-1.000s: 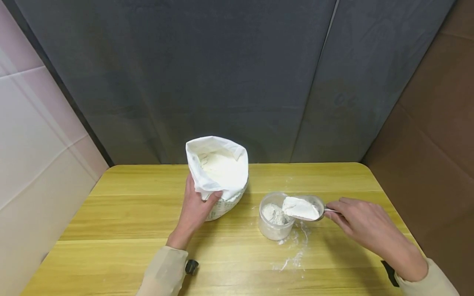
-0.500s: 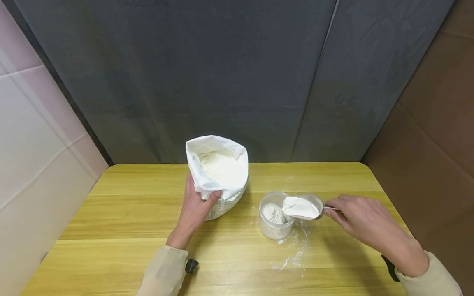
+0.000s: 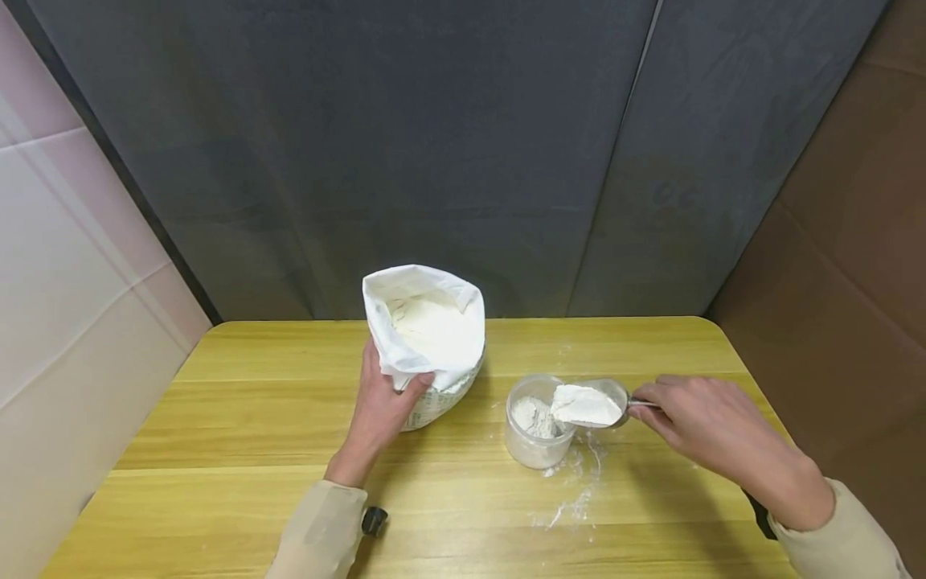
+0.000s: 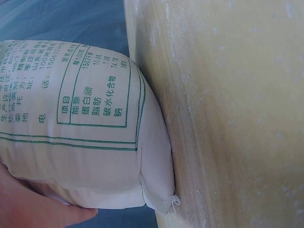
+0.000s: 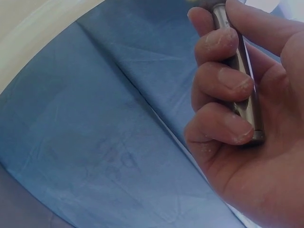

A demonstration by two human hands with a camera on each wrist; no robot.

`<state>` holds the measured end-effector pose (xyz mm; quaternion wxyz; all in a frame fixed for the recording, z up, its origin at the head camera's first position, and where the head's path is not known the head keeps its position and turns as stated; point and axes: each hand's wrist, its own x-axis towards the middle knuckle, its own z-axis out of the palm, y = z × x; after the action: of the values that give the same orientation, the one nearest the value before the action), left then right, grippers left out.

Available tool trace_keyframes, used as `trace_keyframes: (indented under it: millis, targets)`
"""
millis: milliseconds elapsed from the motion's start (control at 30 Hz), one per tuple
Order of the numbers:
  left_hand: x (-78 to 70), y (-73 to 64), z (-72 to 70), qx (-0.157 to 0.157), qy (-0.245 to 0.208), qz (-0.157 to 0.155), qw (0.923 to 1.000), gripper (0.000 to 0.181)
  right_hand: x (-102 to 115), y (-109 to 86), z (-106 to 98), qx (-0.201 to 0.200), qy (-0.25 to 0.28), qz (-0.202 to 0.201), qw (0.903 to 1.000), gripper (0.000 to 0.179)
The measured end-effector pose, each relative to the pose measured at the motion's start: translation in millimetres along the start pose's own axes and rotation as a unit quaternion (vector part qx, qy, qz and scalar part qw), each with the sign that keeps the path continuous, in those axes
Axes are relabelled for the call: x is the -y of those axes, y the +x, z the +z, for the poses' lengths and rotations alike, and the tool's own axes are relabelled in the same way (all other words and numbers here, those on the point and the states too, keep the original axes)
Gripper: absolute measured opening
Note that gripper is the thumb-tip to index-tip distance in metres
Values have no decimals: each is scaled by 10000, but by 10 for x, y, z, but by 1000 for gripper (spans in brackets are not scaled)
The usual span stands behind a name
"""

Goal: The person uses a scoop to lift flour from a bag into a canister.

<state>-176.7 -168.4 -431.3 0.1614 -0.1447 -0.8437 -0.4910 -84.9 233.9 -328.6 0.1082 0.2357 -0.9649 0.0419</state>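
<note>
My left hand (image 3: 379,406) grips the near left side of an open white flour bag (image 3: 456,388), thumb at the folded rim. White flour (image 3: 432,326) shows inside its mouth. Green print covers the bag's side (image 4: 95,95) in the left wrist view. On the right, my right hand (image 3: 712,422) holds a metal scoop (image 3: 617,394) heaped with flour, its front over the rim of a clear plastic jar (image 3: 537,453). In the right wrist view, fingers (image 5: 223,78) dusted with flour curl round the scoop's handle (image 5: 246,104). Some flour lies in the jar.
Spilled flour (image 3: 575,511) streaks the wooden table (image 3: 239,434) in front of the jar. A dark cloth wall (image 3: 434,161) rises behind the table, with a pale panel (image 3: 87,281) on the left and a brown one (image 3: 854,225) on the right.
My right hand has shifted slightly up in the head view, the scoop staying over the jar's rim with its flour. The left hand and the bag have not visibly moved.
</note>
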Motion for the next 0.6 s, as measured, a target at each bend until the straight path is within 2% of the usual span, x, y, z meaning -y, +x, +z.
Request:
trace_keyframes:
  millis: [367,600]
  targets:
    - [22,3,7,-24,58,-3,10000,122,22,41,-57,199,-78,43,9998,34]
    - [22,5,14,-45,45,18,10000,123,24,68,-72,238,-72,34,9997,31]
